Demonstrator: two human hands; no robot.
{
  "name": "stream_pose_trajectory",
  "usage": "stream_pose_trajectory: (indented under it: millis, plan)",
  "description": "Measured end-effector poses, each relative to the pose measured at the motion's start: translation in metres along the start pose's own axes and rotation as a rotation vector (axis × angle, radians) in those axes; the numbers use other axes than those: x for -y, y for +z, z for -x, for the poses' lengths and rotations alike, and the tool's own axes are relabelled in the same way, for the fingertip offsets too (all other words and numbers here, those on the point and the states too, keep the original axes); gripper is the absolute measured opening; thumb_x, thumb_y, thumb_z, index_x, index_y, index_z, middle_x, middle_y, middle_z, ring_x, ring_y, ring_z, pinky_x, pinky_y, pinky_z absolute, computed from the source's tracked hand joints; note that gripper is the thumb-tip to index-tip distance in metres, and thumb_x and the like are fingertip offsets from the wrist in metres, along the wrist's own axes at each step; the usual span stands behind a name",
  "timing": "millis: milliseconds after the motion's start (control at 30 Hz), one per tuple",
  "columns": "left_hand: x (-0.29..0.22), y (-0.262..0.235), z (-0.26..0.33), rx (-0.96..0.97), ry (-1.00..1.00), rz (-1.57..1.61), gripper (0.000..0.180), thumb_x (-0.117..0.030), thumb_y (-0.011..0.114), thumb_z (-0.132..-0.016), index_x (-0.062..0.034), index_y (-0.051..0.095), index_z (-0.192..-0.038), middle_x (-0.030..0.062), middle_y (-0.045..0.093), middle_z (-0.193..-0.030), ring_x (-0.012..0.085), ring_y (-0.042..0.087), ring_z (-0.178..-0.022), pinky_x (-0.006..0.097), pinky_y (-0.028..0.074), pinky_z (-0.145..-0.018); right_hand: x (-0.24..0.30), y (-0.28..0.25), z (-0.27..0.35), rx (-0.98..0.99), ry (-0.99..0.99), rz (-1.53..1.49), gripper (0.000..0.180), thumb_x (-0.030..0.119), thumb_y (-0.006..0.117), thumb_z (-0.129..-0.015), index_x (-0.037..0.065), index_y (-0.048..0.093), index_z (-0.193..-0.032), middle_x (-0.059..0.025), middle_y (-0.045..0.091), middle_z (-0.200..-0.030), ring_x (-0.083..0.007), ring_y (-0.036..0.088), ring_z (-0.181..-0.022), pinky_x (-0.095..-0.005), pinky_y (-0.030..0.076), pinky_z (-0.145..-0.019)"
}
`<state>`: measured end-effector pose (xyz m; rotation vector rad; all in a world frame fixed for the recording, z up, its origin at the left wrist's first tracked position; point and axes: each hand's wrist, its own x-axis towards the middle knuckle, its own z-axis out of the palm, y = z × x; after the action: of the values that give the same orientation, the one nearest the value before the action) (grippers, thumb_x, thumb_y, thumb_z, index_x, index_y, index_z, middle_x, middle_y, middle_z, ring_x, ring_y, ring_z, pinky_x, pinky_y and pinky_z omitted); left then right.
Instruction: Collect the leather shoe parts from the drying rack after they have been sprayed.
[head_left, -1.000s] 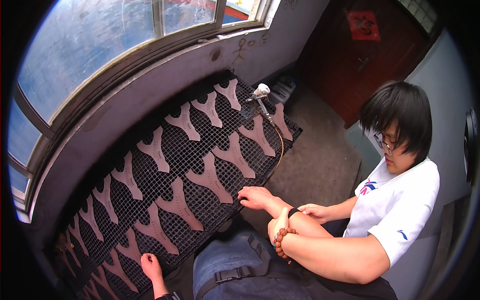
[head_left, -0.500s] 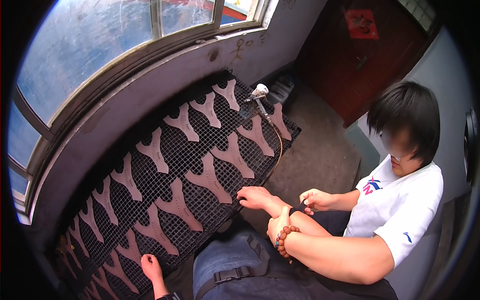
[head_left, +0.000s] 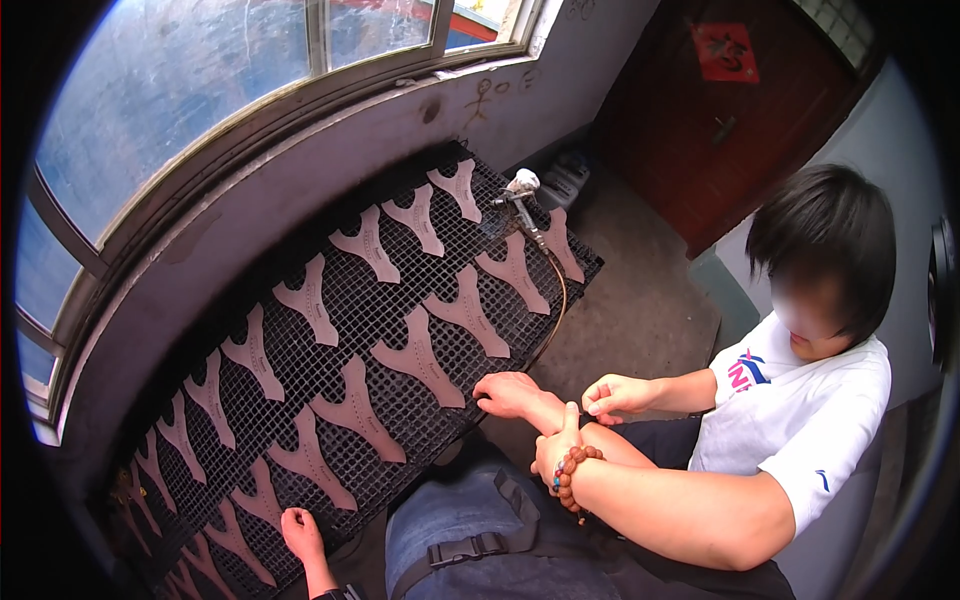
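Note:
My left hand (head_left: 302, 533) is low on the left, at the near edge of a black mesh rack (head_left: 340, 375). Its back faces up and most of its fingers are hidden, so I cannot tell if it is open. Stretched out over the rack's near right edge, my right hand (head_left: 508, 394) is open, palm down and holding nothing. A co-worker's hand with a beaded bracelet (head_left: 573, 477) grips my right forearm. The co-worker's other hand (head_left: 613, 395) pinches close above it. Flat brown Y-shaped pieces (head_left: 357, 408) lie in two rows on the rack.
A spray gun (head_left: 520, 205) with a thin hose stands at the rack's far right end. Beyond the rack are a wall and window (head_left: 200, 110). The co-worker in a white T-shirt (head_left: 800, 420) is close on my right. A dark red door (head_left: 720, 130) is at the back.
The co-worker's pinching hand has moved slightly left and up from the black band at my forearm, and their head has shifted slightly right. My hands stay in place.

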<state>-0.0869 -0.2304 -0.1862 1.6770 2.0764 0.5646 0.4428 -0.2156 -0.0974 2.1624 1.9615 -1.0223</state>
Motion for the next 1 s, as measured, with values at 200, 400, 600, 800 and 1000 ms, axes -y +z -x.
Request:
stream_pose_trajectory:
  millis: [200, 400, 600, 800, 1000]
  plan:
    - [0.001, 0.001, 0.000, -0.006, 0.003, 0.000, 0.012, -0.011, 0.063, -0.086, -0.0012, 0.059, -0.082, 0.0110, 0.057, -0.080, 0.0268, 0.056, -0.071, 0.040, 0.047, -0.068, 0.004, -0.001, -0.001, -0.006, 0.024, 0.007, 0.033, 0.024, 0.059, -0.088, 0.011, 0.073, -0.115, -0.0100, 0.070, -0.120, -0.0318, 0.066, -0.112, -0.0466, 0.053, -0.095]
    - [0.000, 0.000, 0.000, -0.007, 0.008, 0.015, 0.012, -0.011, 0.063, -0.086, -0.0011, 0.059, -0.081, 0.0111, 0.057, -0.079, 0.0268, 0.056, -0.071, 0.040, 0.047, -0.068, 0.009, 0.000, -0.005, 0.003, 0.044, 0.031, 0.033, 0.024, 0.059, -0.089, 0.012, 0.072, -0.116, -0.0094, 0.071, -0.118, -0.0314, 0.067, -0.111, -0.0463, 0.053, -0.094]
    - [-0.005, -0.001, 0.000, -0.005, -0.008, 0.009, 0.012, -0.010, 0.063, -0.086, -0.0010, 0.059, -0.081, 0.0110, 0.057, -0.079, 0.0267, 0.056, -0.071, 0.039, 0.047, -0.068, 0.012, 0.000, -0.012, -0.002, 0.073, 0.079, 0.034, 0.027, 0.060, -0.089, 0.015, 0.073, -0.118, -0.0113, 0.073, -0.115, -0.0311, 0.067, -0.111, -0.0446, 0.053, -0.096]
    - [-0.009, -0.003, 0.001, -0.016, -0.014, 0.020, 0.012, -0.010, 0.064, -0.086, -0.0013, 0.059, -0.081, 0.0107, 0.057, -0.079, 0.0264, 0.057, -0.071, 0.039, 0.047, -0.069, 0.009, -0.014, -0.019, 0.006, 0.109, -0.120, 0.038, 0.032, 0.061, -0.089, 0.015, 0.072, -0.121, -0.0111, 0.074, -0.114, -0.0290, 0.068, -0.111, -0.0429, 0.052, -0.097]
    - [-0.011, -0.005, 0.002, -0.017, -0.004, 0.023, 0.011, -0.011, 0.063, -0.087, -0.0015, 0.060, -0.082, 0.0107, 0.058, -0.080, 0.0267, 0.058, -0.072, 0.039, 0.048, -0.069, 0.010, -0.041, -0.025, -0.165, 0.065, -0.867, 0.034, 0.025, 0.062, -0.099, 0.004, 0.068, -0.125, -0.0034, 0.072, -0.107, -0.0098, 0.068, -0.097, -0.0255, 0.054, -0.079]
